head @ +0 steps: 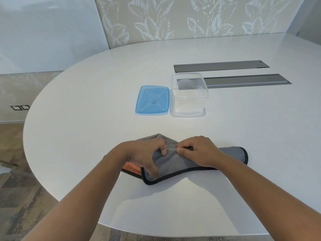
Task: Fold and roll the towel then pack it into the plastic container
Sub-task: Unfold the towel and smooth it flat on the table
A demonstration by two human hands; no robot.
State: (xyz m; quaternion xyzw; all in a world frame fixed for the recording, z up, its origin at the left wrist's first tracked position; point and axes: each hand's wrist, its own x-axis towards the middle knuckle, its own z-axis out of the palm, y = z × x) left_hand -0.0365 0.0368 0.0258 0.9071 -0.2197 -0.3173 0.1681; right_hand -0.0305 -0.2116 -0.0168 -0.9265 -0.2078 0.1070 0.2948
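Our left hand and right hand both pinch the grey towel, fingers closed on its folded top layer near the table edge. We judge folding is underway, rolling not begun. Well beyond, the plastic container sits open and empty, its blue lid just beside it.
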